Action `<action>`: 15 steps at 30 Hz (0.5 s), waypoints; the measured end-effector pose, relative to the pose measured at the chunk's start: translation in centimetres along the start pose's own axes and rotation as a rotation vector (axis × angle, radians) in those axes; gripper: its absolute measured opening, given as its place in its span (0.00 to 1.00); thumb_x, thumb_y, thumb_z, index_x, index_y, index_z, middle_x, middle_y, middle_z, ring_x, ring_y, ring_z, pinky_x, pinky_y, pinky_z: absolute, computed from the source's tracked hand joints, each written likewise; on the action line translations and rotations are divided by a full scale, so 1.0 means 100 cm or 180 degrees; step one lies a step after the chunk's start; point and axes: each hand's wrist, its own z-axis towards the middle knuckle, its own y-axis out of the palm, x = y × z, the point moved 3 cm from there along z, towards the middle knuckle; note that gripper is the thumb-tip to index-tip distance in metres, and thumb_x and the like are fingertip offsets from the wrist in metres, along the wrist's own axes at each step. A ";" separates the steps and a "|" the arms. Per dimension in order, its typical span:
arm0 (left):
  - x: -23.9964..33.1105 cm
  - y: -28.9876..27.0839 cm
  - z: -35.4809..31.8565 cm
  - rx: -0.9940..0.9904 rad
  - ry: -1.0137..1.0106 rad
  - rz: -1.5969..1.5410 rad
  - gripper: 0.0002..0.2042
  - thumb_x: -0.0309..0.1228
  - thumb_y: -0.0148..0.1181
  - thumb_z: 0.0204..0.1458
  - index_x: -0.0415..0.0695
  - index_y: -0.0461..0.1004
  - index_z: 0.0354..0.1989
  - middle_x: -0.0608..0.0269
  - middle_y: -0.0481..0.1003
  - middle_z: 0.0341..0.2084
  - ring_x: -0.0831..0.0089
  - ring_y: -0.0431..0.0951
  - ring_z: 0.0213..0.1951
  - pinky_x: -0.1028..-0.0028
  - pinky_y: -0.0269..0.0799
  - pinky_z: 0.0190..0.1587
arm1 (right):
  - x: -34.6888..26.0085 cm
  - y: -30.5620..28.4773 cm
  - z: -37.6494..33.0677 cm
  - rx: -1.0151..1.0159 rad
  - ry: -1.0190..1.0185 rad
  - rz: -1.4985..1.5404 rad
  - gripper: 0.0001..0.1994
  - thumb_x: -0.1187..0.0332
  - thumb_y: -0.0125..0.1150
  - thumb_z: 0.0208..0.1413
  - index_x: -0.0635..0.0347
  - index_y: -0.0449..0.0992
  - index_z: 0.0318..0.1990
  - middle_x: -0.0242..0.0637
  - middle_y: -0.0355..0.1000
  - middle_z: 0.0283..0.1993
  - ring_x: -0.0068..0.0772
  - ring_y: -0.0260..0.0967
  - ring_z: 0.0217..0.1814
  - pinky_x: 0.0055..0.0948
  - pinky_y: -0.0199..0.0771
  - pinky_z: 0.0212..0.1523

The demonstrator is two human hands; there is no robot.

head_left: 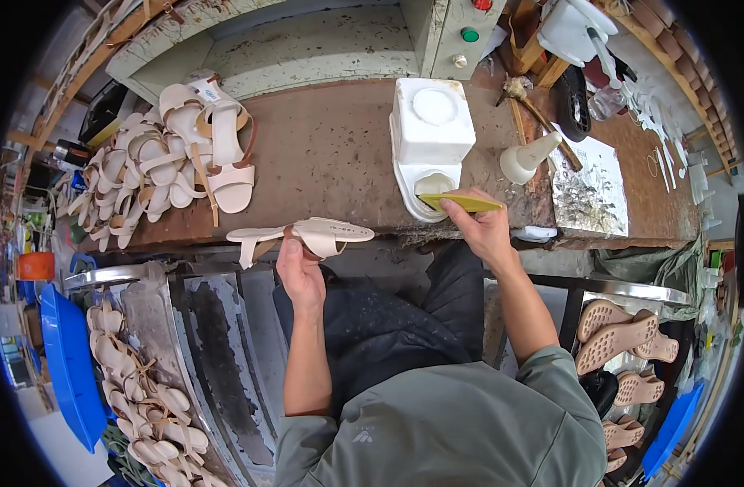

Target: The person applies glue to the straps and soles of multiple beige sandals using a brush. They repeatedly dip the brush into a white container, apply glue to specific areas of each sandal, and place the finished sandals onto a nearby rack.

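Note:
A cream sandal upper [335, 234] with an insole and straps is gripped by my left hand [301, 272] in front of the bench edge. Its toe strap points right and its ankle strap hangs to the left. In my right hand [484, 229] is a flat yellow-green handled tool [473, 200], perhaps a brush, pinched between fingers and thumb. Its tip reaches into the round opening of a white plastic dispenser [427, 130], so the working end is hidden. The dispenser stands upright at the bench's front edge.
Cream sandals [145, 162] are heaped at the bench's left, with more on a rack [149, 398] at my lower left. Beige soles [619, 341] sit at my right. A white cone-topped bottle [530, 158], a hammer [542, 118] and stained paper [591, 191] lie right of the dispenser.

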 end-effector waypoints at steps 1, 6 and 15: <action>-0.003 -0.002 -0.001 -0.0038 -0.0069 0.0064 0.16 0.32 0.48 0.56 0.32 0.66 0.46 0.57 0.72 0.40 0.72 0.72 0.43 0.73 0.65 0.47 | 0.001 0.001 0.001 -0.0026 0.0010 0.0139 0.07 0.71 0.60 0.51 0.65 0.77 0.34 0.35 0.73 0.29 0.22 0.69 0.29 0.23 0.67 0.30; 0.000 0.003 -0.005 -0.0090 -0.0093 0.0425 0.17 0.31 0.49 0.53 0.31 0.65 0.48 0.56 0.71 0.42 0.70 0.71 0.45 0.71 0.63 0.50 | 0.008 -0.003 0.002 0.0055 0.0757 0.1011 0.07 0.71 0.61 0.51 0.67 0.77 0.33 0.27 0.72 0.27 0.15 0.65 0.28 0.18 0.64 0.27; 0.063 0.060 -0.069 -0.0816 0.0004 -0.0298 0.18 0.30 0.49 0.49 0.24 0.66 0.41 0.35 0.63 0.51 0.55 0.66 0.52 0.62 0.57 0.56 | -0.085 -0.008 -0.023 -0.0031 0.0481 0.2807 0.08 0.72 0.63 0.48 0.68 0.75 0.31 0.38 0.73 0.26 0.20 0.66 0.21 0.16 0.64 0.19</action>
